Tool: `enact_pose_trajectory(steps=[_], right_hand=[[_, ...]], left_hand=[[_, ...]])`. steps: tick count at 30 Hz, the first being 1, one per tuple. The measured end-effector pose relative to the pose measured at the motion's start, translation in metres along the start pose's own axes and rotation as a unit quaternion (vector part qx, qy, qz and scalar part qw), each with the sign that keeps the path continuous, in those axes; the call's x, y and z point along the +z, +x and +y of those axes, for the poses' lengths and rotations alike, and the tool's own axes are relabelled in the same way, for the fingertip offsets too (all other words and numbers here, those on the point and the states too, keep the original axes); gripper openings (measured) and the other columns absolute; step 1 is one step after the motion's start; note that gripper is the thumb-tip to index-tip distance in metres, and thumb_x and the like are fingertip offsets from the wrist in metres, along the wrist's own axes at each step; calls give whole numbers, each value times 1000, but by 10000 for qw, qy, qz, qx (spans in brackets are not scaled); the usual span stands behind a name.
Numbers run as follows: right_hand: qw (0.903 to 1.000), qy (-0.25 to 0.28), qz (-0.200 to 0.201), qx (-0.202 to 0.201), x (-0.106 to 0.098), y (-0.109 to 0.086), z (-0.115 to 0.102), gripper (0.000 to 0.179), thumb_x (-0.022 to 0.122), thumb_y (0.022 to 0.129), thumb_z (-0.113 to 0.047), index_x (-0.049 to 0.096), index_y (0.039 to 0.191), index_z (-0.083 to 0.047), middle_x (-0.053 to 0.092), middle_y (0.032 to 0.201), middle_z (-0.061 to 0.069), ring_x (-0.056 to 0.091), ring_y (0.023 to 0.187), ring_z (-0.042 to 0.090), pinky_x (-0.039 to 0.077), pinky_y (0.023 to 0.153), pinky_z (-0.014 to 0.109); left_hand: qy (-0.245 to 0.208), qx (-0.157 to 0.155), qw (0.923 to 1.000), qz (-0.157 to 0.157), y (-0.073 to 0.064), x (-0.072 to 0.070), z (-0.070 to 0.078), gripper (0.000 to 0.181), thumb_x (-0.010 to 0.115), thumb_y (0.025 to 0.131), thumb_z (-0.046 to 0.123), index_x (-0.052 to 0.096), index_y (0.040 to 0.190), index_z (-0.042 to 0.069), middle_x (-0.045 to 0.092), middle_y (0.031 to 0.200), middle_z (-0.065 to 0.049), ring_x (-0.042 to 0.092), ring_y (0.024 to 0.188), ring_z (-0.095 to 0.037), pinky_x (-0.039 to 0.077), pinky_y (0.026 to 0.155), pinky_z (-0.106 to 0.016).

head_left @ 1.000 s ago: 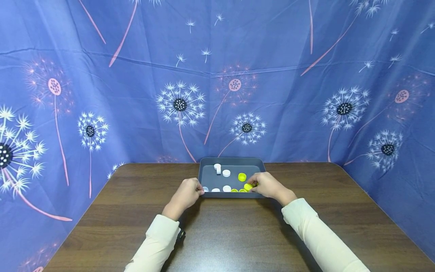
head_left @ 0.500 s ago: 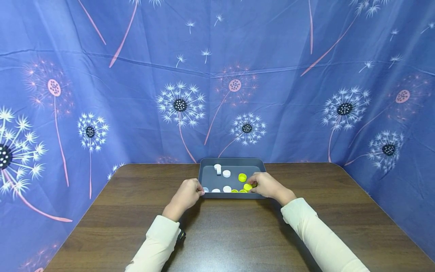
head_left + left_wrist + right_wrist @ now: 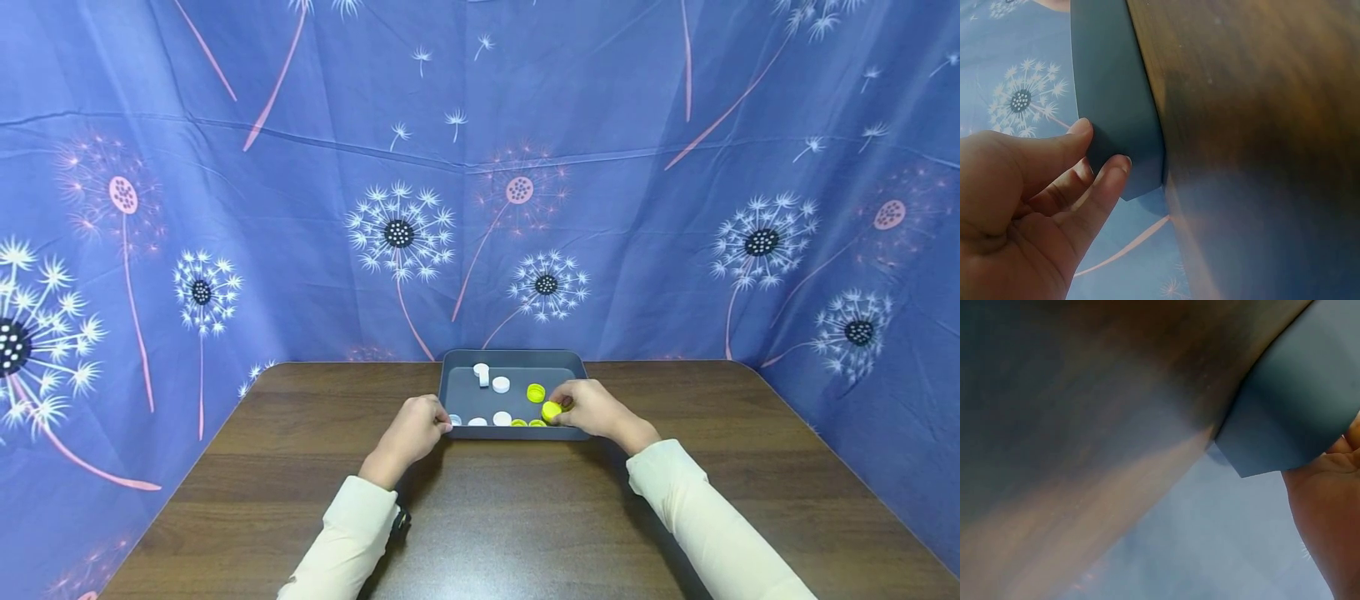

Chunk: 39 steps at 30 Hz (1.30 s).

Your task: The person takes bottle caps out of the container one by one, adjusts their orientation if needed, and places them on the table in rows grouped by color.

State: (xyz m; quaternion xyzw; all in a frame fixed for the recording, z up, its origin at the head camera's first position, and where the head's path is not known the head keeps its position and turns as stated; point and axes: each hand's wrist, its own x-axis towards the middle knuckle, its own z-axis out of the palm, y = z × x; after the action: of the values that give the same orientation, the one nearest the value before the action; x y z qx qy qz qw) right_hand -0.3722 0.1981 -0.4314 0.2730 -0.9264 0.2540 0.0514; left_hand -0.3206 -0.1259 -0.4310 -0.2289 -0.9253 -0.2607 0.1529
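Observation:
A dark grey tray [image 3: 472, 432] lies near the far edge of the table, with several white and yellow bottle caps inside. At its front left corner my left hand [image 3: 411, 435] grips the tray wall; the left wrist view shows a fingertip at the rim and another digit against the outside. My right hand [image 3: 596, 410] reaches over the tray's right side and pinches a yellow bottle cap [image 3: 551, 411]. Another yellow cap [image 3: 536, 392] lies just behind it, and a white cap [image 3: 502, 418] is to its left. In the right wrist view the tray wall hides the right fingertips.
The brown wooden table [image 3: 480, 517] stretches between the arms and to both sides. A blue cloth [image 3: 630, 217] with a dandelion print hangs behind and around it. Near the tray's back left, one white cap [image 3: 483, 378] stands on edge beside another.
My right hand has shifted the pinched yellow cap very slightly to the right. The left hand stays at the tray's corner, and the other caps lie as before.

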Motion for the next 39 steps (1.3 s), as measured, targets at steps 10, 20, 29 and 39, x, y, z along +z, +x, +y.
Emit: enact_pose_trajectory(steps=[10,20,29,39], right_hand=[[9989,376,273,47,-6,-10,-1,22,83,75,-5,75,94,-9,68,87,-3,65,83,17,53,71,31],[9943,894,562,139,-12,-30,-6,29,83,77,-4,75,104,-6,67,91,-3,66,86,15,55,71,28],[9906,1096,815,64,-16,-54,-16,30,82,77,0,74,105,-3,68,95,-1,66,83,14,56,69,25],[9917,1102,647,-132,-19,-74,-22,30,83,75,1,74,101,-8,67,92,-5,64,77,10,55,65,25]], left_hand=[[-17,-40,10000,-41,-1,-1,1,13,78,81,0,73,70,5,60,72,3,58,69,-11,51,64,-27],[-93,-63,9999,-32,1,0,0,13,77,81,0,73,70,5,60,73,3,57,69,-11,51,64,-27],[2,-18,10000,-82,-1,0,2,12,77,81,0,73,71,4,59,72,2,59,70,-12,51,64,-28],[-62,53,10000,14,0,1,0,12,79,80,-1,73,71,4,59,72,2,56,67,-10,49,62,-25]])
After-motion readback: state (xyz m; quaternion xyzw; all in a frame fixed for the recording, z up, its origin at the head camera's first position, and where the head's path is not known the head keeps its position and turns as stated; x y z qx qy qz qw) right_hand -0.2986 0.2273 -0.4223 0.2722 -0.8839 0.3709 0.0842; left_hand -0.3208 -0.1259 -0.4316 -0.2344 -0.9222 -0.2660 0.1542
